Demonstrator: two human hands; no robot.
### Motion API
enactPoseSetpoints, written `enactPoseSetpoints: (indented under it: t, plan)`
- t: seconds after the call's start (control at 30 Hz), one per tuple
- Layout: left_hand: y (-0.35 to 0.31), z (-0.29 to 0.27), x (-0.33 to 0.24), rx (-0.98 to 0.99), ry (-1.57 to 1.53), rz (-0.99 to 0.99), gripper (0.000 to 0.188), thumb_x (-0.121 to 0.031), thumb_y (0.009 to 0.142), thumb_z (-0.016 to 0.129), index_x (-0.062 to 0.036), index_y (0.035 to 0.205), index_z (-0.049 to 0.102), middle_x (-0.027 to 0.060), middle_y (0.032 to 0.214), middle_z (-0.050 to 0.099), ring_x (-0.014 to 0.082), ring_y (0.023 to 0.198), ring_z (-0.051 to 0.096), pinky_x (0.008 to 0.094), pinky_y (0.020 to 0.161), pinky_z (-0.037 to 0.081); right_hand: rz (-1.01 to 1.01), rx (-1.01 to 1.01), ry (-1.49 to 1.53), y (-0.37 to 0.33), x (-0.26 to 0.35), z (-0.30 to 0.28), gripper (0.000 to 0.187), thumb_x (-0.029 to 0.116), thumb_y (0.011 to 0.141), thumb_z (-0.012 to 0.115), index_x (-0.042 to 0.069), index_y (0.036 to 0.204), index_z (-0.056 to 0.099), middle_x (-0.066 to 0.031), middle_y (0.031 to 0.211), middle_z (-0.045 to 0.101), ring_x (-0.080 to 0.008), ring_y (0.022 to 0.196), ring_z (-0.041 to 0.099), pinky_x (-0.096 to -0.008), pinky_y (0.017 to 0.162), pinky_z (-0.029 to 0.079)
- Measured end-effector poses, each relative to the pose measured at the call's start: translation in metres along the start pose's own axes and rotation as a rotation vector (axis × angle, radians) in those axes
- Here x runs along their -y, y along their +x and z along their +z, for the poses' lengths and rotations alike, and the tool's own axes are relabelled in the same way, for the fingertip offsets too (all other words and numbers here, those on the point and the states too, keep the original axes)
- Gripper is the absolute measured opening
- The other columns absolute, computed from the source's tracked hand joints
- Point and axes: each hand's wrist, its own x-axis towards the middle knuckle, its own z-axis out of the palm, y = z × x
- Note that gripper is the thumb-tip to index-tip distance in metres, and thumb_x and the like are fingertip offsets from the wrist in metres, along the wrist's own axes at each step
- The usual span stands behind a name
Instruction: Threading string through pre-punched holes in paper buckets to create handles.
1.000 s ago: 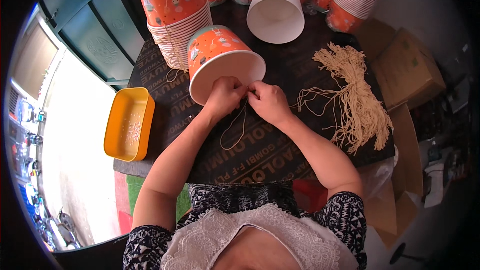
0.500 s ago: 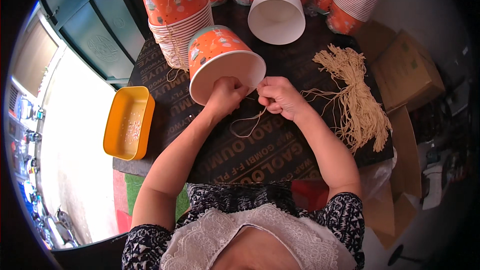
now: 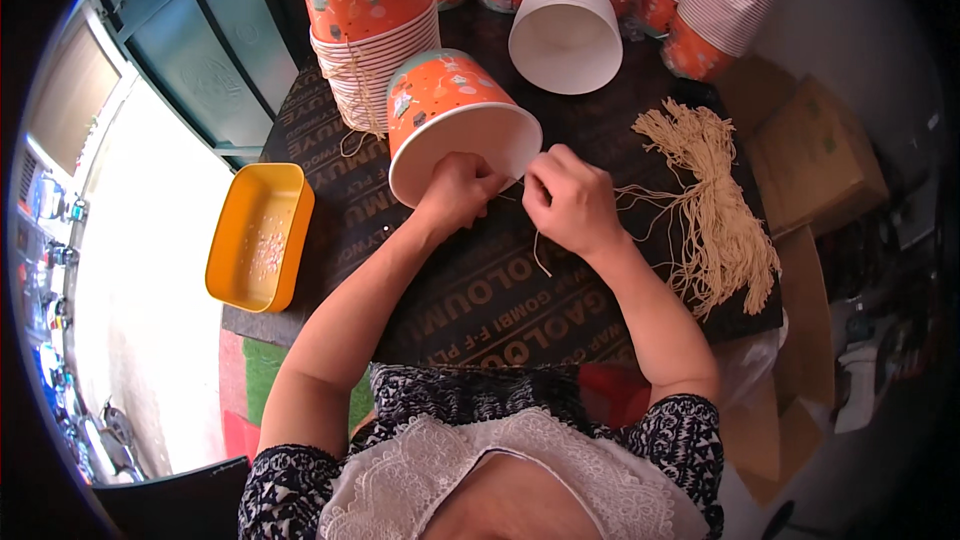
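Note:
An orange paper bucket (image 3: 450, 85) with a white inside lies tipped on the table, its mouth toward me. My left hand (image 3: 460, 188) reaches into that mouth at the lower rim, its fingers closed there; the fingertips are partly hidden. Just right of the rim, my right hand (image 3: 575, 198) is closed in a pinch on a thin beige string (image 3: 541, 258), whose loose end dangles below the fingers. A bundle of beige strings (image 3: 712, 205) lies to the right of my right hand, with a few strands straying toward it.
Behind the bucket at left rises a tall stack of paper buckets (image 3: 375, 50). One white-lined bucket (image 3: 566, 37) lies behind, before several wrapped stacks (image 3: 725, 10). A yellow tub (image 3: 260, 235) with small bits inside sits at the table's left edge. Cardboard boxes (image 3: 815, 155) stand right.
My right hand has turned over and shifted slightly right, away from the left hand. The string loop below it has become a short hanging end. My left hand stays at the bucket rim.

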Motion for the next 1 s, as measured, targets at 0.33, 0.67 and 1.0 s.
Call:
enactPoseSetpoints:
  t: [0.33, 0.67, 1.0]
  plan:
    - [0.002, -0.003, 0.003, 0.078, -0.038, 0.091, 0.025, -0.019, 0.092, 0.057, 0.0018, 0.080, 0.061, 0.0041, 0.057, 0.054, 0.0113, 0.042, 0.050, 0.0255, 0.038, 0.040, 0.169, 0.336, -0.024, -0.017, -0.006, 0.031, 0.015, 0.009, 0.080, 0.061, -0.003, 0.090, 0.058, -0.0199, 0.087, 0.059, -0.0380, 0.083, 0.063, -0.0469, 0.072, 0.051]
    - [0.002, -0.006, 0.012, 0.161, 0.058, 0.147, 0.010, -0.006, 0.085, 0.058, 0.0027, 0.089, 0.059, 0.0061, 0.064, 0.057, 0.0123, 0.047, 0.053, 0.0268, 0.041, 0.042, 0.362, 0.244, 0.184, -0.018, -0.001, 0.039, 0.014, 0.013, 0.085, 0.057, 0.000, 0.088, 0.060, -0.0212, 0.090, 0.064, -0.0419, 0.082, 0.062, -0.0504, 0.070, 0.049]
    - [0.001, -0.003, 0.008, 0.130, 0.135, 0.173, 0.012, -0.006, 0.086, 0.056, 0.0041, 0.091, 0.059, 0.0072, 0.063, 0.058, 0.0139, 0.047, 0.055, 0.0279, 0.040, 0.043, 0.377, 0.005, 0.318, -0.011, 0.005, 0.044, 0.008, 0.004, 0.084, 0.059, -0.003, 0.086, 0.061, -0.0203, 0.083, 0.065, -0.0367, 0.072, 0.064, -0.0396, 0.063, 0.050]
